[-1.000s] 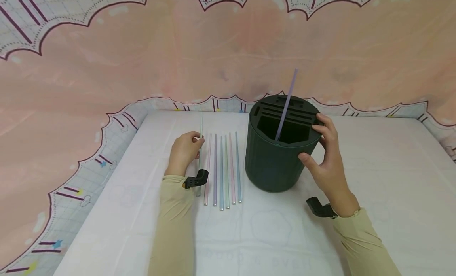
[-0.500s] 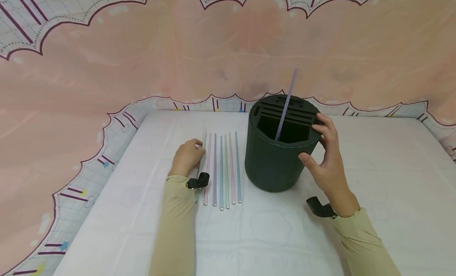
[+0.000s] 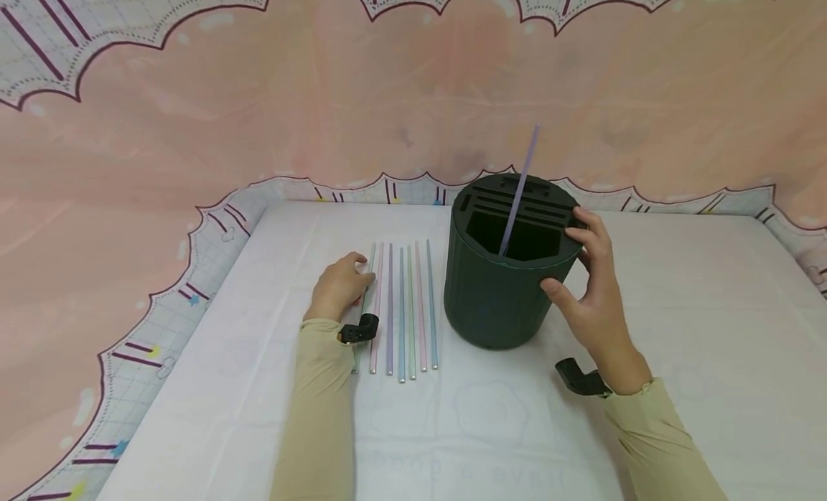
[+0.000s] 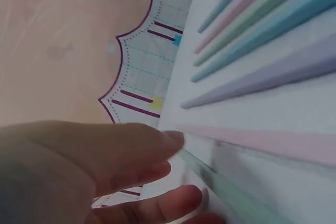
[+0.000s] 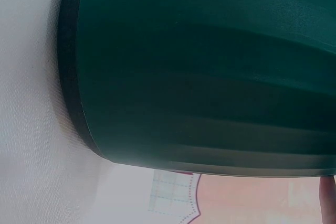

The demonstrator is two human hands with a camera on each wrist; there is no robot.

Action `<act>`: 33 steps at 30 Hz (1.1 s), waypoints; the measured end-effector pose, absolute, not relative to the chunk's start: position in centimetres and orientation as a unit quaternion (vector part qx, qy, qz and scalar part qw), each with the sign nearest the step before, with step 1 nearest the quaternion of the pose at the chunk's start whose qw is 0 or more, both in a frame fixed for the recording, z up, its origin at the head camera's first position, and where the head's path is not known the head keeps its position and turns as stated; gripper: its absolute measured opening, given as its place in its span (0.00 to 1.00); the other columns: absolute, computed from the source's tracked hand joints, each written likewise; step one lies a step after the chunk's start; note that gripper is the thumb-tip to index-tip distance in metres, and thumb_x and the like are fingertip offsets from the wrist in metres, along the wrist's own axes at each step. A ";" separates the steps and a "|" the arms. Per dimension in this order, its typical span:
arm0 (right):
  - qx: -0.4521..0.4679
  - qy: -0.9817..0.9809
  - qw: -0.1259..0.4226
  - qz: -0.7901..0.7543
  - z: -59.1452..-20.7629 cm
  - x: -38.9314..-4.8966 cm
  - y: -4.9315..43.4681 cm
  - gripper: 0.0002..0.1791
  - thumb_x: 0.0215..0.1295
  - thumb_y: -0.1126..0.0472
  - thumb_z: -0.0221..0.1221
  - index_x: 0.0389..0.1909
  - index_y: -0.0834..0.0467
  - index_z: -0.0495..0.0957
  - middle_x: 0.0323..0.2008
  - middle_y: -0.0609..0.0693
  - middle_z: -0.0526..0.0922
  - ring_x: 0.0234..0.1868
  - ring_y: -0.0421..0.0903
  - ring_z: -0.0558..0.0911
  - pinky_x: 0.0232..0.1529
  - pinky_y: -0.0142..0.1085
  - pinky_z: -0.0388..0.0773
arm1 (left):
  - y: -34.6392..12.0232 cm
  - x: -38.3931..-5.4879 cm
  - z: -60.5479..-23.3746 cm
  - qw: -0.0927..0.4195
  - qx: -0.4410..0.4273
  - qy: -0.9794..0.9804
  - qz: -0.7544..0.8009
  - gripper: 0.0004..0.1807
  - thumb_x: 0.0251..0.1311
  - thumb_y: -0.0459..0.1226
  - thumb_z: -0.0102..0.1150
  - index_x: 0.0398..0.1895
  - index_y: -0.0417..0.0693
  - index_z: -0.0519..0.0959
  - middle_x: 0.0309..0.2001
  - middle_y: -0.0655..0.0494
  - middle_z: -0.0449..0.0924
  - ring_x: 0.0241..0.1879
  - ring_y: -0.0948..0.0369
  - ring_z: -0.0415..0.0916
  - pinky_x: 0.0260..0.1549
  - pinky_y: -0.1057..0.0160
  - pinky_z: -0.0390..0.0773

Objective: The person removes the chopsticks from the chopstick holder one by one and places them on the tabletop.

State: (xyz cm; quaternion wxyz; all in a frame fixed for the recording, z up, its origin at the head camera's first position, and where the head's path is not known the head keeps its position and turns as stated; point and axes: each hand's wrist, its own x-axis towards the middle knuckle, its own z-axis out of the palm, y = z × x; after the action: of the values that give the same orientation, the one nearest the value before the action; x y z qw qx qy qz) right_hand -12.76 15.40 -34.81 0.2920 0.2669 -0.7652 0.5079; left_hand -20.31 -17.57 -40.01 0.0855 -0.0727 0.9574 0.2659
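Note:
At the left end of a row of pastel straws lies a pale green straw (image 4: 236, 198). My left hand (image 3: 339, 286) is over it, the thumb beside the straw and the fingers spread apart from the thumb. Right of it lie a pink straw (image 3: 378, 307), a purple straw (image 3: 390, 314) and several more, all roughly parallel. My right hand (image 3: 591, 293) grips the right side of a dark green round container (image 3: 497, 307), fingers over its rim and thumb on the near side. Another purple straw (image 3: 522, 181) stands tilted in the container's large opening.
The container's top has narrow slots behind the large opening. A white cloth (image 3: 452, 443) covers the table, and a peach curtain (image 3: 388, 92) with scalloped edging hangs behind and to the left.
My left hand has come down and nearer with the pale green straw, which now lies beside the row, and its fingers have loosened. My right hand and the container have not moved.

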 end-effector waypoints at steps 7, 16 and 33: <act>0.266 -0.764 0.294 0.509 -34.8 -12.8 15.5 0.38 0.56 0.43 0.56 0.56 0.68 0.58 0.65 0.57 0.52 0.65 0.52 0.53 0.59 0.49 0.55 | -16.2 -20.5 -38.5 0.001 0.003 0.960 0.278 0.21 0.60 0.46 0.48 0.54 0.48 0.70 0.48 0.47 0.71 0.45 0.52 0.69 0.42 0.53 0.69; 0.275 -0.762 0.295 0.507 -34.6 -12.9 15.6 0.38 0.57 0.43 0.55 0.56 0.69 0.58 0.65 0.59 0.52 0.64 0.53 0.54 0.58 0.45 0.57 | -12.0 -19.7 -35.8 -0.169 0.099 0.907 0.372 0.15 0.62 0.45 0.48 0.48 0.51 0.75 0.47 0.56 0.72 0.45 0.61 0.70 0.38 0.61 0.72; 0.267 -0.764 0.290 0.511 -34.4 -12.7 15.5 0.36 0.57 0.45 0.56 0.55 0.68 0.58 0.65 0.57 0.52 0.64 0.52 0.53 0.58 0.44 0.57 | -4.6 -15.8 -32.5 -0.223 0.260 0.848 0.405 0.35 0.60 0.62 0.33 0.62 0.50 0.63 0.65 0.58 0.50 0.62 0.63 0.45 0.56 0.55 0.57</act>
State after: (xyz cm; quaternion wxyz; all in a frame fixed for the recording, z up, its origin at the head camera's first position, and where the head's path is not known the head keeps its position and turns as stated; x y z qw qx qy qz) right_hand -12.71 15.49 -34.45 0.2899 0.2674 -0.7639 0.5108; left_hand -15.79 -4.61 -32.45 -0.2228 0.2597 0.8477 0.4053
